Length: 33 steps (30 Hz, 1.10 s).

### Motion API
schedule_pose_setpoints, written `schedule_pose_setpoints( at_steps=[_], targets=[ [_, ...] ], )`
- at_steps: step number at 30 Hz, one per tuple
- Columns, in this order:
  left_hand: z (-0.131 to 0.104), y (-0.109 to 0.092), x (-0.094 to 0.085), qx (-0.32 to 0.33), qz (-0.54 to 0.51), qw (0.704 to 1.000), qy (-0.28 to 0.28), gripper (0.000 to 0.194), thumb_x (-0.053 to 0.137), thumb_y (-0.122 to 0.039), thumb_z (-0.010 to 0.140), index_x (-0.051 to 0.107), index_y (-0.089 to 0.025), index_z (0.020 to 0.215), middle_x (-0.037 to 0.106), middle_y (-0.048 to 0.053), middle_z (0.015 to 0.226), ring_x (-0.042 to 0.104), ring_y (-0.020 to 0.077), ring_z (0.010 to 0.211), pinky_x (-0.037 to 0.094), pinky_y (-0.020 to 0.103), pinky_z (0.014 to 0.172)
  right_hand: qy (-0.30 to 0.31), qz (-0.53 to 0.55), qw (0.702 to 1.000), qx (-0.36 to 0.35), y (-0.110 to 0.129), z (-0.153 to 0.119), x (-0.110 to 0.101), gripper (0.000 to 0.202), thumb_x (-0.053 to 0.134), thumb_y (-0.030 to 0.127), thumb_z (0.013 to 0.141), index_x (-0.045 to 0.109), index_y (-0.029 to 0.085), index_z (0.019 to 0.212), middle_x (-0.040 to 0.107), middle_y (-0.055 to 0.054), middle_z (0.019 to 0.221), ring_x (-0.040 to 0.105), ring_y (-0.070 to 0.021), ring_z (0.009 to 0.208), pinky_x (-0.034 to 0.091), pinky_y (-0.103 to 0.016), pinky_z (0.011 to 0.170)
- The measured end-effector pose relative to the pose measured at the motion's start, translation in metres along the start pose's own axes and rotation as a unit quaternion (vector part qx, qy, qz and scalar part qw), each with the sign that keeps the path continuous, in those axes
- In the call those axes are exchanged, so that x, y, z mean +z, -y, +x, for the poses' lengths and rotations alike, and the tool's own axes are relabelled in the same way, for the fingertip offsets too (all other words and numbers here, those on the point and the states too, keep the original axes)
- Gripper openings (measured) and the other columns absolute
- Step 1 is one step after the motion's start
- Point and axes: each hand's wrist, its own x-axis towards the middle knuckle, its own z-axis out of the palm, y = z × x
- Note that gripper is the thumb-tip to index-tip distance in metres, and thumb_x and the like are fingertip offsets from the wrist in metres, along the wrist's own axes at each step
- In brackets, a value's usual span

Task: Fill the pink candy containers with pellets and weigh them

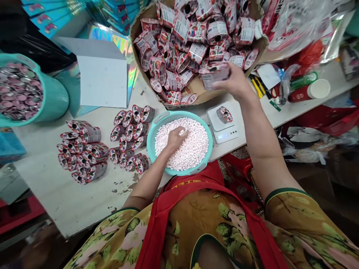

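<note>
- Nearest, at 6 o'clock from the basin's centre, a red apron (193, 182) meets the turquoise basin (206, 160); keeping the basin at the table's (67, 201) front edge probably puts its white pellets (193, 147) within easy reach.
- The left hand (176, 139) dips into the pellets, fingers bent inward; whether it pinches any cannot be told.
- At 9 o'clock, small printed tubs stand closely packed in 2 groups, 1 beside the basin (129, 132) and 1 farther left (84, 153); the spacing seems to keep the batches apart.
- At 2 o'clock, just beside the basin, a white digital scale (223, 136) bears 1 tub (224, 114) on its platform, presumably for weighing.
- At 1 o'clock, the right hand (235, 80) grips a blurred printed tub (214, 74) between thumb and fingers, above the carton's near edge, a hold that likely suits its width.
- At 10 o'clock, a turquoise bucket (57, 98) contains loose round lids (21, 91), its walls apparently keeping them together.
- At 12 o'clock, farthest, an open cardboard carton (200, 100) holds jumbled tubs (179, 28), its raised sides seemingly stopping them from rolling.
</note>
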Motion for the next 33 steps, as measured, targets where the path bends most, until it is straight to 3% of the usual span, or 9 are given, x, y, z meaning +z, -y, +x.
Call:
schedule_pose_setpoints(
  at_steps=[3, 6, 8, 11, 16, 20, 22, 26, 33],
  targets=[
    [-0.006, -0.003, -0.009, -0.099, -0.259, 0.960, 0.031, 0.030, 0.075, -0.045, 0.073, 0.063, -0.019, 0.084, 0.062, -0.002, 0.067, 0.056, 0.0126, 0.057, 0.045, 0.023, 0.052, -0.022, 0.161, 0.987, -0.012, 0.002, -0.079, -0.018, 0.065, 0.089, 0.041, 0.064, 0.061, 0.019, 0.118, 0.069, -0.003, 0.112, 0.069, -0.0217, 0.100, 0.059, -0.042, 0.088],
    [-0.006, -0.008, -0.013, -0.150, -0.473, 0.866, 0.062, 0.039, 0.078, -0.049, 0.070, 0.062, -0.019, 0.088, 0.067, 0.001, 0.076, 0.063, 0.0138, 0.059, 0.047, 0.023, 0.049, -0.036, 0.251, 0.966, 0.048, 0.004, -0.153, 0.004, 0.060, 0.089, 0.043, 0.062, 0.065, 0.023, 0.114, 0.070, -0.002, 0.109, 0.070, -0.0207, 0.096, 0.060, -0.039, 0.085],
    [-0.004, -0.011, -0.013, -0.178, -0.537, 0.821, 0.072, 0.040, 0.075, -0.053, 0.073, 0.060, -0.018, 0.085, 0.068, 0.003, 0.077, 0.066, 0.0151, 0.060, 0.046, 0.022, 0.046, -0.033, 0.266, 0.959, 0.096, 0.008, -0.188, 0.028, 0.056, 0.090, 0.042, 0.060, 0.067, 0.024, 0.108, 0.072, -0.001, 0.101, 0.070, -0.0204, 0.091, 0.060, -0.038, 0.083],
    [-0.003, -0.019, -0.016, -0.200, -0.551, 0.807, 0.063, 0.039, 0.072, -0.052, 0.078, 0.052, -0.019, 0.074, 0.060, 0.000, 0.064, 0.057, 0.0114, 0.048, 0.035, 0.020, 0.037, -0.027, 0.243, 0.963, 0.116, 0.020, -0.218, 0.057, 0.052, 0.090, 0.040, 0.060, 0.069, 0.023, 0.104, 0.072, -0.001, 0.097, 0.069, -0.0205, 0.089, 0.058, -0.037, 0.084],
    [-0.028, -0.055, -0.029, -0.127, -0.578, 0.804, 0.052, 0.036, 0.069, -0.047, 0.082, 0.050, -0.019, 0.074, 0.057, -0.001, 0.067, 0.053, 0.0078, 0.046, 0.027, 0.017, 0.034, 0.001, 0.183, 0.980, 0.075, 0.045, -0.230, 0.079, 0.043, 0.083, 0.033, 0.069, 0.071, 0.024, 0.109, 0.073, -0.003, 0.105, 0.069, -0.0215, 0.097, 0.054, -0.036, 0.091],
    [-0.052, -0.084, -0.026, 0.012, -0.574, 0.818, -0.026, 0.034, 0.073, -0.046, 0.080, 0.054, -0.018, 0.075, 0.060, -0.001, 0.073, 0.056, 0.0074, 0.052, 0.041, 0.019, 0.043, 0.039, 0.110, 0.993, 0.017, 0.061, -0.229, 0.099, 0.034, 0.078, 0.030, 0.072, 0.072, 0.023, 0.105, 0.072, -0.004, 0.104, 0.068, -0.0234, 0.099, 0.052, -0.036, 0.090],
    [-0.056, -0.089, -0.022, 0.049, -0.556, 0.827, -0.066, 0.034, 0.077, -0.045, 0.077, 0.055, -0.018, 0.075, 0.061, -0.001, 0.076, 0.060, 0.0089, 0.059, 0.048, 0.021, 0.052, 0.043, 0.075, 0.996, 0.015, 0.067, -0.228, 0.108, 0.031, 0.077, 0.028, 0.072, 0.071, 0.023, 0.103, 0.072, -0.004, 0.103, 0.068, -0.0243, 0.098, 0.052, -0.035, 0.087],
    [-0.052, -0.087, -0.017, 0.051, -0.523, 0.845, -0.098, 0.038, 0.080, -0.047, 0.074, 0.055, -0.019, 0.075, 0.061, -0.002, 0.075, 0.060, 0.0092, 0.060, 0.051, 0.023, 0.060, 0.047, 0.031, 0.998, 0.030, 0.073, -0.225, 0.115, 0.031, 0.074, 0.025, 0.072, 0.069, 0.022, 0.102, 0.072, -0.005, 0.103, 0.068, -0.0251, 0.097, 0.052, -0.035, 0.084],
    [-0.038, -0.085, -0.017, 0.019, -0.490, 0.866, -0.102, 0.045, 0.082, -0.051, 0.075, 0.050, -0.019, 0.072, 0.056, -0.006, 0.065, 0.049, 0.0052, 0.047, 0.041, 0.020, 0.049, 0.062, -0.022, 0.996, 0.055, 0.079, -0.220, 0.114, 0.029, 0.071, 0.025, 0.072, 0.069, 0.023, 0.101, 0.072, -0.004, 0.103, 0.067, -0.0245, 0.095, 0.051, -0.034, 0.083]
  ],
)
